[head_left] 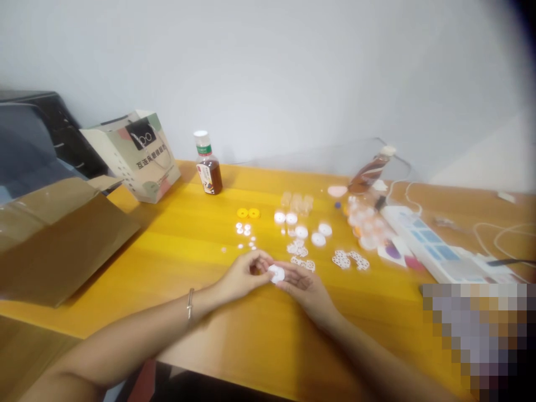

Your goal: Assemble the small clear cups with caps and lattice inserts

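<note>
A small white disc (276, 273) is held between my two hands over the near middle of the table. My left hand (247, 273) pinches its left edge with thumb and forefinger. On the other side my right hand (305, 287) grips it with thumb and fingertips. Just beyond lie white lattice-like pieces (302, 264), several larger white discs (319, 239) and a group of tiny white pieces (247, 229). Two yellow discs (248, 213) sit farther back. Fine detail on the held disc is blurred.
A cardboard box (62, 240) and a paper bag (142, 156) occupy the left. One bottle (209, 173) stands at the back; another dark bottle (371, 170) leans at the right. Nearby are clustered orange-white items (366, 223), a white-and-blue box (431, 240) and white cables (494, 234).
</note>
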